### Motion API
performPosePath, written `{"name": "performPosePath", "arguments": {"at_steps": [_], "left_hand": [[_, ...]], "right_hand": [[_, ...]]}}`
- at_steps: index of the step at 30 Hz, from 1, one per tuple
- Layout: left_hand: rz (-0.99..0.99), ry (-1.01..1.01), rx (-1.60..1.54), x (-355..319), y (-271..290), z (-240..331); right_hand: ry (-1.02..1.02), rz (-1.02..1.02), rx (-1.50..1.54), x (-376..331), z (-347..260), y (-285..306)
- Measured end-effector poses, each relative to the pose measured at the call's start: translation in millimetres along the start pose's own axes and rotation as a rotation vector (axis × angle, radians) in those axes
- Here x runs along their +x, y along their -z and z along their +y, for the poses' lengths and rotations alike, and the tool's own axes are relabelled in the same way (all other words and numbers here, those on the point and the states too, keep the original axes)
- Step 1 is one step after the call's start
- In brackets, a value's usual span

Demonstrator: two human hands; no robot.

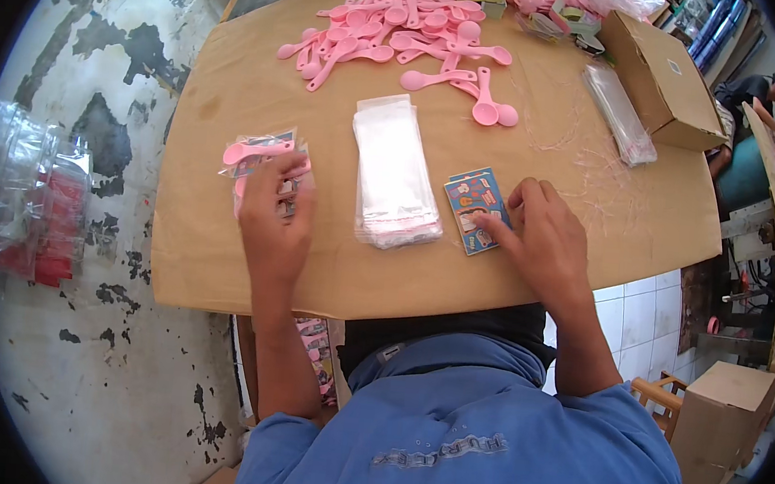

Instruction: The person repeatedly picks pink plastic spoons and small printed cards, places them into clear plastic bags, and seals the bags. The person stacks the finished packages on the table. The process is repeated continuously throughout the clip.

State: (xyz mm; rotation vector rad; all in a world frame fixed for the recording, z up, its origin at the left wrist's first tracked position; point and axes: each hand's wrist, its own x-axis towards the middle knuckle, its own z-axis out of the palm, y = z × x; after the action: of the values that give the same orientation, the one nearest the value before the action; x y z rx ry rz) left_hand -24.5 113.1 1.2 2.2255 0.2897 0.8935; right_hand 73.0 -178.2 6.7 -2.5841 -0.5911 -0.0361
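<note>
On the left of the table, my left hand is closed, its curled fingers on a clear packet of pink spoons with a printed card inside. The fingers partly hide this packet. To the right, my right hand has its thumb on a small stack of blue printed cards, with the other fingers bent at the stack's right side. Between my hands lies a pile of clear plastic bags, their flap ends toward me. Loose pink measuring spoons are heaped at the far side.
An open cardboard box stands at the far right, with a bundle of clear bags beside it. Thin plastic strips lie on the brown table cover. Another person sits beyond the table's right side.
</note>
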Motion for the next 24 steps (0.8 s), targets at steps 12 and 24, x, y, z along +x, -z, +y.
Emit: {"name": "performPosePath", "arguments": {"at_steps": [12,24], "left_hand": [[-0.29,0.545,-0.137,3,-36,29],[-0.096,0.403,-0.199,-7,-34,10]], "right_hand": [[-0.111,-0.125,0.421,17,22,-1],[-0.009,0.207,0.519,22,13,8]]}}
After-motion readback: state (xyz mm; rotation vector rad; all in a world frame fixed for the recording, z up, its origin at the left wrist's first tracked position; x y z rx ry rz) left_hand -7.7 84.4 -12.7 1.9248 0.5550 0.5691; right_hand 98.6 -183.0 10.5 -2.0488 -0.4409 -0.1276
